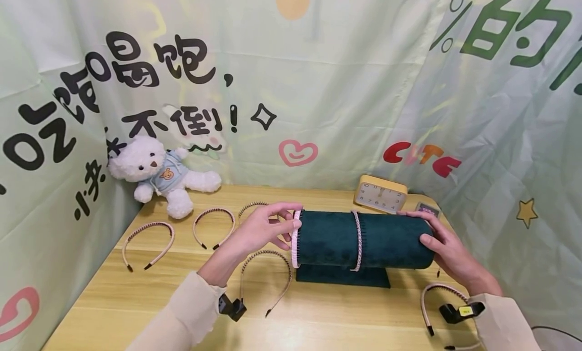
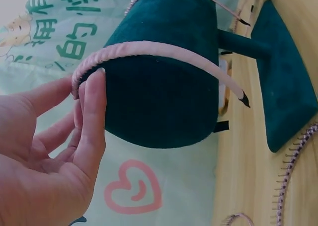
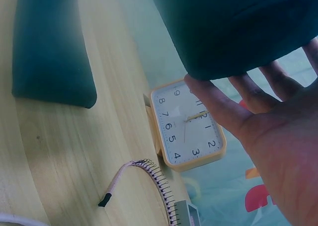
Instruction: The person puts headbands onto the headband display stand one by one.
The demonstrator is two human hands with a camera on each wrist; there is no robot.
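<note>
A dark green velvet headband stand [image 1: 325, 240], a horizontal roll on a flat base, stands in front of me in the head view. Around its left end sits a pale pink headband [image 2: 159, 49] with black tips. My left hand [image 1: 263, 227] pinches that headband at the top, thumb and fingers at the roll's rim. Around the roll's middle runs a second, braided headband [image 1: 358, 240]. At the other end, my right hand [image 1: 447, 247] holds the roll, thumb in front and fingers over the rim; part of the palm is hidden behind it.
Several loose headbands lie on the wooden table [image 1: 182, 300], including one at the left [image 1: 147, 227] and one at the right [image 1: 425, 303]. A yellow-framed clock [image 3: 189, 124] stands behind the roll. A white teddy bear [image 1: 165, 177] sits at the back left, before printed curtains.
</note>
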